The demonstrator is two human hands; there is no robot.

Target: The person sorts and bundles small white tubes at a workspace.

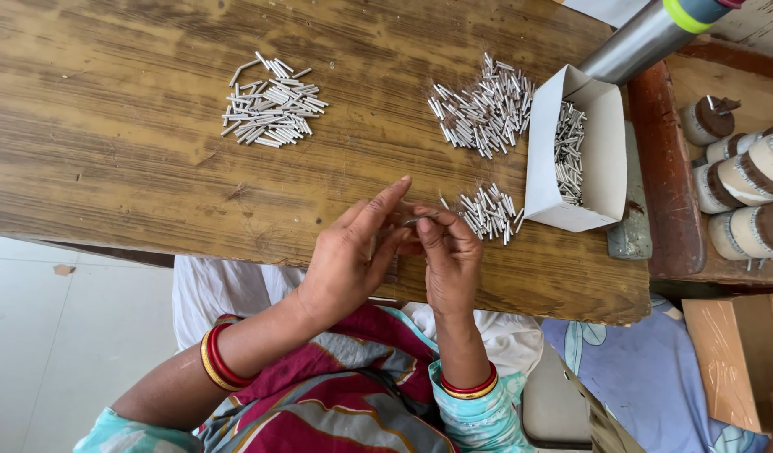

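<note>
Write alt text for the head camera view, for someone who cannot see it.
Two hands, left hand and right hand, pinch a small metal pin over a worn wooden table. Three heaps of similar pins lie around, and a white cardboard box holds more.

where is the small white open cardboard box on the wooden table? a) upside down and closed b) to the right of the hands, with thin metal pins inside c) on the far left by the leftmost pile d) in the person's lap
b: the small white open cardboard box lies on the worn wooden table to the right of the left hand and right hand, with thin silvery metal pins showing inside it.
</note>
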